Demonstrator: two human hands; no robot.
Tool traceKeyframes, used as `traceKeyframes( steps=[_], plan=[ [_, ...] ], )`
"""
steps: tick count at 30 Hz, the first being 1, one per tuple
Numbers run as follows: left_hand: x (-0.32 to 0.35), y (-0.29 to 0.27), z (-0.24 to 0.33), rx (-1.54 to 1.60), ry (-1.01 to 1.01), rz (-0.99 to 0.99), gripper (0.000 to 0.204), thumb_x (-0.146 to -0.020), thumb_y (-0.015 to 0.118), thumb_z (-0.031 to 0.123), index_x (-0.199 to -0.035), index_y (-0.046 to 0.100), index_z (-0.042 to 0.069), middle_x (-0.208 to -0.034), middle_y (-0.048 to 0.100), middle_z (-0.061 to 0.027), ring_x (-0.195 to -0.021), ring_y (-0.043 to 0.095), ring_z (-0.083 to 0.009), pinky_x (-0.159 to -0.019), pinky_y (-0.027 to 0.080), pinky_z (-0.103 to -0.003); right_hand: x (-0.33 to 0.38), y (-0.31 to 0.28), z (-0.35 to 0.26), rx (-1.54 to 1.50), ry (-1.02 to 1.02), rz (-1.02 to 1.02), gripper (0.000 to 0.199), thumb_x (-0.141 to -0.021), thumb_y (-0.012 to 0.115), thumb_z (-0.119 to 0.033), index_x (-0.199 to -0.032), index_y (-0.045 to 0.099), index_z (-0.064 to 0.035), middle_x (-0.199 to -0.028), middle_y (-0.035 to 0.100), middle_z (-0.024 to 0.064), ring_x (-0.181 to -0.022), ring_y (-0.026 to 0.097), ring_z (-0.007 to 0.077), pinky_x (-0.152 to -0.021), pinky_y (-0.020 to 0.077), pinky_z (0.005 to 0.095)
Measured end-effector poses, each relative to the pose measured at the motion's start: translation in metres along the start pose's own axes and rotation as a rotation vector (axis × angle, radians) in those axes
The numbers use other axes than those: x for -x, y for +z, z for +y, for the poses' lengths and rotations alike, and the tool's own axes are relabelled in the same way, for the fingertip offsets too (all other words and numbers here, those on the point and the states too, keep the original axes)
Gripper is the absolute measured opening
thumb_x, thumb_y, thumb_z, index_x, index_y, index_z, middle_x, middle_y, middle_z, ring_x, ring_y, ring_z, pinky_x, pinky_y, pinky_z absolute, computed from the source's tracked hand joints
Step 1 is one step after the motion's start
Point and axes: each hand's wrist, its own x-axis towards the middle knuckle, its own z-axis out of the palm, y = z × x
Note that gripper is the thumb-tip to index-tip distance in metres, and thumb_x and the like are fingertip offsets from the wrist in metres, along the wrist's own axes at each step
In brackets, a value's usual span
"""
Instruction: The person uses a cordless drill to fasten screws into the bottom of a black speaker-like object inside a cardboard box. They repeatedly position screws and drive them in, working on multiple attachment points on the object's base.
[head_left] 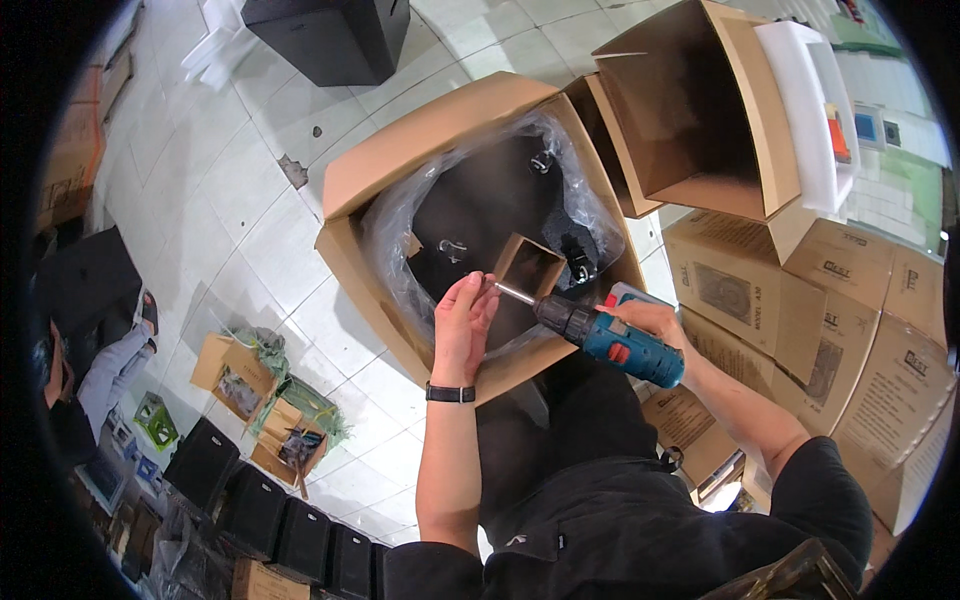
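Head view: above an open carton (430, 135), the right hand (650, 322) is wrapped around a blue drill (632, 347) while the left hand (463, 318), fingers nearly together, meets the bit's tip, anything pinched there indiscernible, apparently readying it, the next move calling for steady alignment.

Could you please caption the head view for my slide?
Right hand holds a blue drill, bit near the left hand, over an open carton.

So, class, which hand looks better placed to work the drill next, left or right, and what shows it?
Probably the right hand: it grips the blue drill, whose bit points toward the left hand. The left hand's fingers are by the bit's tip, not on the drill's body.
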Motion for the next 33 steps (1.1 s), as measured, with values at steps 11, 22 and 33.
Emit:
traceKeyframes(
  steps=[11,22,33],
  plan=[
    [0.001,-0.029,0.008,0.001,-0.089,-0.055,0.022,-0.105,0.070,0.024,-0.115,0.072,0.005,-0.109,0.075,-0.0063,-0.098,0.073,-0.0167,-0.084,0.062,-0.027,-0.013,0.009,-0.008,0.181,-0.176,-0.005,0.053,-0.085,0.078,-0.018,-0.137,0.072,-0.0092,-0.115,0.077,0.0106,-0.096,0.073,0.0289,-0.086,0.0522,0.0375],
    [-0.012,-0.034,0.025,-0.199,-0.041,-0.143,0.030,-0.108,0.065,0.030,-0.123,0.071,0.005,-0.121,0.075,-0.0090,-0.106,0.072,-0.0180,-0.087,0.062,-0.034,-0.004,0.024,-0.005,0.127,-0.140,0.082,0.053,-0.085,0.077,-0.018,-0.137,0.072,-0.0071,-0.118,0.076,0.0133,-0.098,0.072,0.0298,-0.087,0.0511,0.0376],
    [-0.108,-0.077,0.052,-1.199,0.909,0.617,0.053,-0.092,0.055,0.003,-0.141,0.049,-0.013,-0.140,0.056,-0.0354,-0.130,0.056,-0.0465,-0.115,0.042,-0.051,0.017,0.039,0.012,-0.038,-0.023,0.152,0.052,-0.090,0.075,-0.017,-0.139,0.067,0.0000,-0.118,0.075,0.0179,-0.103,0.071,0.0312,-0.093,0.0524,0.0368]
  ],
)
